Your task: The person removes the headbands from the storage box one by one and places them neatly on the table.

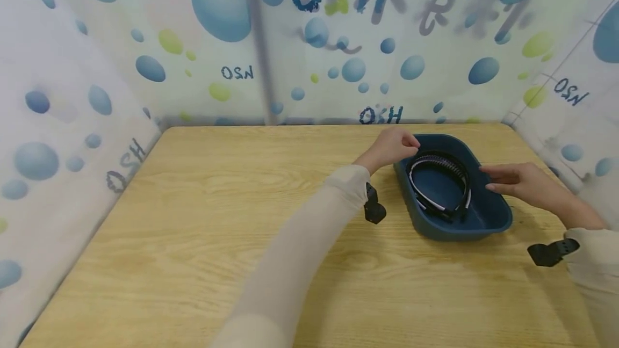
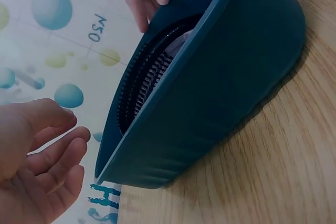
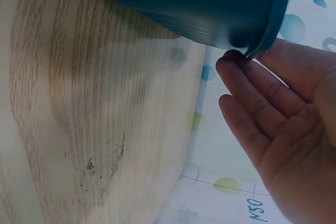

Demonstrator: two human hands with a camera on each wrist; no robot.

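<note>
Both arms reach fwd in pale sleeves, a black strap w/ camera at each wrist. Left hand (image 1: 393,146) is bent down at the wrist, fingers loosely curled toward the thumb; seems to hold nothing, tho the head view is soft. Right hand (image 1: 519,182) lies flat, palm down, fingers (image 3: 247,90) straight and together, pointing left.

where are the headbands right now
In the head view the headbands lie inside the blue tub on the table's right, between both hands.
</note>
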